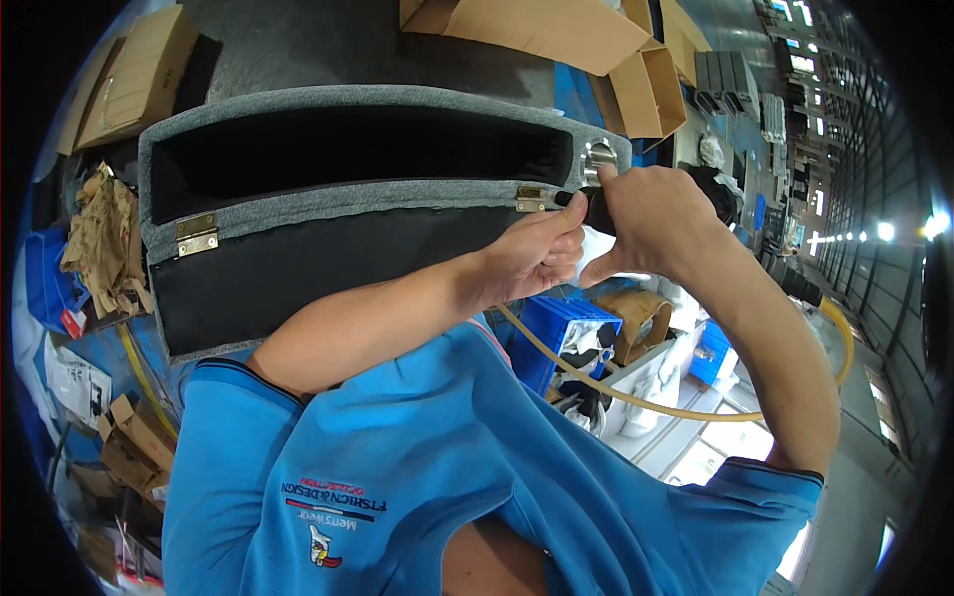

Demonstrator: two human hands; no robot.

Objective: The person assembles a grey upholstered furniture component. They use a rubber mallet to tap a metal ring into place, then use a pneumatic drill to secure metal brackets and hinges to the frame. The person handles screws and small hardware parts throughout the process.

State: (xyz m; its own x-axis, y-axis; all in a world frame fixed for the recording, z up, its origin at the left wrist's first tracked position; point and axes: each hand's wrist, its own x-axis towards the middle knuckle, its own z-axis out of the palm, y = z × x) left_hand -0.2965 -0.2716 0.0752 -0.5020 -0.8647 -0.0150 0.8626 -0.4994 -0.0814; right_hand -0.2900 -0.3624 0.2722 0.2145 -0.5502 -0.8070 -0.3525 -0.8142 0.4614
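Observation:
A long box (368, 96) covered in grey felt lies open in front of me, with a black inside. Its black-lined lid (298, 268) hangs toward me on two brass hinges, the left hinge (197, 235) and the right hinge (531, 199). My right hand (651, 214) wraps round a black air screwdriver (599, 211), its narrow tip pointing left toward the right hinge. My left hand (537, 253) is closed beside that tip, thumb up against the tool; what its curled fingers hold is hidden. A shiny metal cup ring (599, 159) sits in the box's right end.
A yellow hose (686, 414) loops below and round my right forearm. Cardboard boxes (139, 79) stand at the far left, with open cartons (556, 35) at the back. Blue crates (547, 338) lie below my hands, and crumpled brown paper (107, 233) is at the left.

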